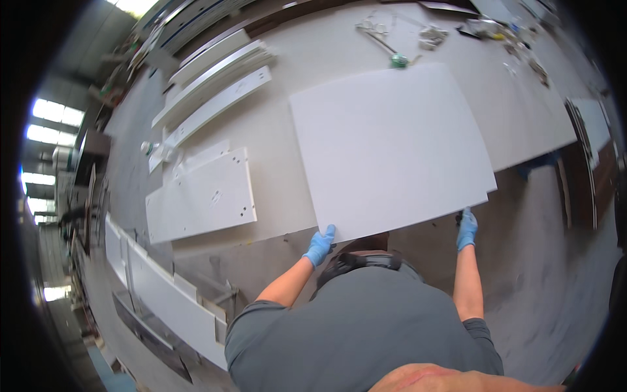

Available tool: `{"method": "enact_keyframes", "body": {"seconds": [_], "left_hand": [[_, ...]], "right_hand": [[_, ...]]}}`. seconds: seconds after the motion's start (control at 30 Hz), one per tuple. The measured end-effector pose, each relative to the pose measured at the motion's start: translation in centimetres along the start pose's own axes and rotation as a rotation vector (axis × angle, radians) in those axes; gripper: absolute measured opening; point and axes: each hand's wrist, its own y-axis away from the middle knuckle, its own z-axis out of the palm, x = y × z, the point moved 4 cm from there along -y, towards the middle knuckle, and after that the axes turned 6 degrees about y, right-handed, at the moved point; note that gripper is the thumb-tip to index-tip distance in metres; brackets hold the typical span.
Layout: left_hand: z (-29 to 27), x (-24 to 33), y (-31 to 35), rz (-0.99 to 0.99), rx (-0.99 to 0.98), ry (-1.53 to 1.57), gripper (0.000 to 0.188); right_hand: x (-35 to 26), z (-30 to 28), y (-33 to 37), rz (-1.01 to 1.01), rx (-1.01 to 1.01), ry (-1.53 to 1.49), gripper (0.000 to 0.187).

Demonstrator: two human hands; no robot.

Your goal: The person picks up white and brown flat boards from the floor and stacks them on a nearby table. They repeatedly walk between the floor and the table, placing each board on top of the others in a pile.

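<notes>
A large white panel (pixel 392 147) lies flat in front of me, with a small notch at its near right corner. My left hand (pixel 319 247), in a blue glove, grips its near left corner, thumb on top and the other fingers mostly hidden. At the near edge, toward the right corner, my blue-gloved right hand (pixel 467 230) is closed on the panel. Something small and dark shows beside its fingertips; I cannot make out what it is.
The panel rests on a pale worktable (pixel 277 124). To the left lie drilled white boards (pixel 202 196), stacked long strips (pixel 215 75) and a clear bottle (pixel 159 150). A green-ended tool (pixel 398 60) lies beyond. Dark-edged boards (pixel 581 163) stand at right; a long white board (pixel 163 281) is lower left.
</notes>
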Motion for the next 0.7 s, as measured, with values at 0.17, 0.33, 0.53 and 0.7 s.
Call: {"method": "enact_keyframes", "body": {"seconds": [0.17,0.33,0.53,0.7], "left_hand": [[0.2,0.6,0.1,-0.1,0.084,-0.009,0.07],[1.0,-0.2,-0.3,-0.062,0.191,0.023,0.073],[2.2,-1.8,-0.5,0.09,0.237,0.375,0.049],[2.4,-2.3,-0.6,0.146,0.297,0.632,0.058]], "right_hand": [[-1.6,-1.0,-6.3,0.22,-0.11,-0.139,0.047],[-3.3,0.5,-8.2,0.18,-0.359,-0.255,0.054],[-2.6,-0.6,-8.0,0.346,-0.285,-0.074,0.044],[-4.0,-1.0,-7.4,0.186,-0.195,0.43,0.05]]}}
